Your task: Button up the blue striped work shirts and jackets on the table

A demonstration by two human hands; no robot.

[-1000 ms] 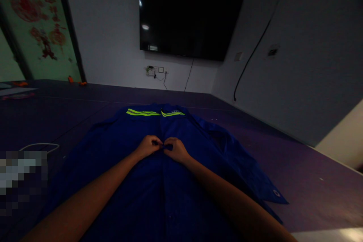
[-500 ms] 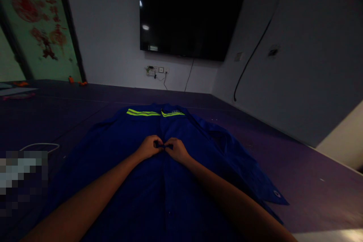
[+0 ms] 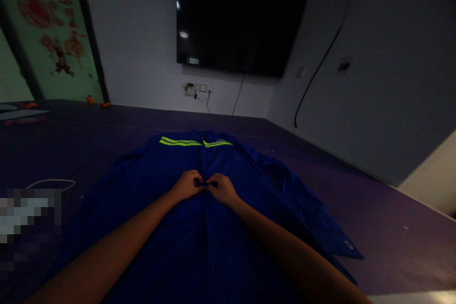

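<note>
A blue work jacket with yellow-green reflective stripes lies spread flat on a dark purple surface. Both my hands meet at its front opening, about midway up. My left hand pinches the left edge of the front placket, fingers closed. My right hand pinches the right edge right beside it, fingers closed too. The fingertips of both hands touch over the seam. What sits between them is too small and dark to make out.
A white cable loop lies on the surface to the left, above a blurred patch. A black wall screen hangs ahead over a socket. A grey wall runs along the right side. A door with red decorations is far left.
Both hands have crept a little farther up the jacket's front opening and stay pinched together; the jacket has not shifted.
</note>
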